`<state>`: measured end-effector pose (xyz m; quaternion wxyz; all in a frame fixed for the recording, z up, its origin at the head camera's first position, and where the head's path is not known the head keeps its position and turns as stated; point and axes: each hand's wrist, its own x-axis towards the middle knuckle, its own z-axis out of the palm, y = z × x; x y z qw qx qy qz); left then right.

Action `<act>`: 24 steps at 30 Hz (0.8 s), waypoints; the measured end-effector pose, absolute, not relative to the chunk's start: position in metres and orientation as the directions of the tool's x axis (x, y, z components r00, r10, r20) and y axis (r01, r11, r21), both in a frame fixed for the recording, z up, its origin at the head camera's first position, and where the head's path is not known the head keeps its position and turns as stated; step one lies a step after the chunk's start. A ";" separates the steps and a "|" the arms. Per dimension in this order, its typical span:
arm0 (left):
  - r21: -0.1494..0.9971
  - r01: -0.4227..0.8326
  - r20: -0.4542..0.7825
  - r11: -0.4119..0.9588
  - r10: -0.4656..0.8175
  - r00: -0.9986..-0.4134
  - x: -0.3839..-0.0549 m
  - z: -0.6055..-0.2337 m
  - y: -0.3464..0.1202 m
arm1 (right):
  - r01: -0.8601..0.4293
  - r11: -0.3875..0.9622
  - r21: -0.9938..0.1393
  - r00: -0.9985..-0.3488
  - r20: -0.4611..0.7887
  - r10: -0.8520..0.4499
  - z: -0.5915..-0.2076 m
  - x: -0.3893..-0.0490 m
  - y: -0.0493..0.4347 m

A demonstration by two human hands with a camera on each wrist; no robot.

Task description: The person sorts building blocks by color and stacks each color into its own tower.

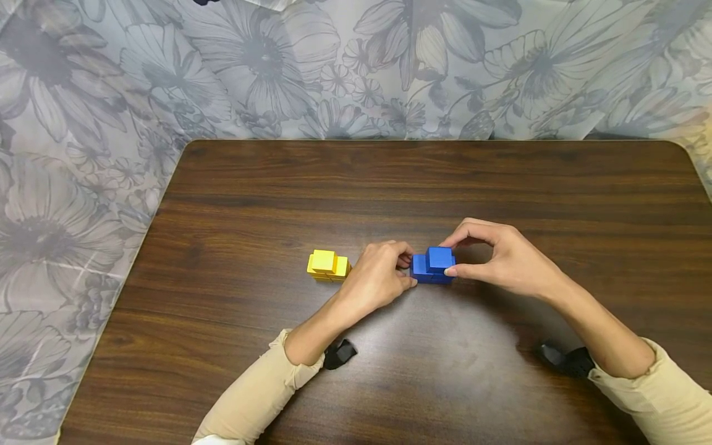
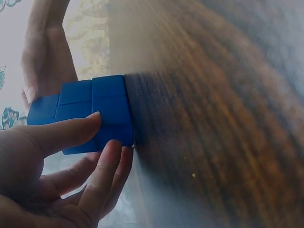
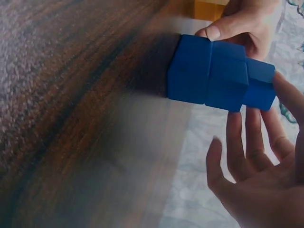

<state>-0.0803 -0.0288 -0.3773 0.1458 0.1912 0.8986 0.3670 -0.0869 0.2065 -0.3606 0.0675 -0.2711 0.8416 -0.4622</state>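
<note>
A stack of blue blocks (image 1: 419, 267) stands on the table between both hands, with a single blue block (image 1: 440, 259) on top toward its right side. My left hand (image 1: 374, 277) pinches the lower part of the stack from the left, thumb on the near face and fingers on the far face. From the right, my right hand (image 1: 512, 258) pinches the top block between thumb and fingers. The right wrist view shows the blue blocks (image 3: 190, 71) touching one another in layers. Just left of my left hand sits a smaller-looking stack of yellow blocks (image 1: 324, 262).
The dark wood table (image 1: 250, 204) has a rounded far edge. Behind it and along its left side hangs a grey floral cloth (image 1: 261, 62). Black wrist straps or devices (image 1: 340, 355) show beneath both forearms, close to the tabletop.
</note>
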 end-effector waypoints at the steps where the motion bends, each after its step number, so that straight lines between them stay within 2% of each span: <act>1: 0.715 0.239 -0.118 0.658 0.450 -0.885 -0.080 -0.377 -0.029 | -0.395 0.426 -0.814 -0.844 0.138 -0.518 -0.361 -0.087 0.206; 12: 0.722 0.217 -0.130 0.657 0.437 -0.890 -0.073 -0.374 -0.031 | -0.416 0.445 -0.793 -0.838 0.144 -0.527 -0.361 -0.086 0.205; 24: 0.629 0.354 0.004 0.692 0.452 -0.892 -0.069 -0.341 -0.043 | -0.353 0.500 -0.791 -0.895 0.130 -0.426 -0.345 -0.086 0.222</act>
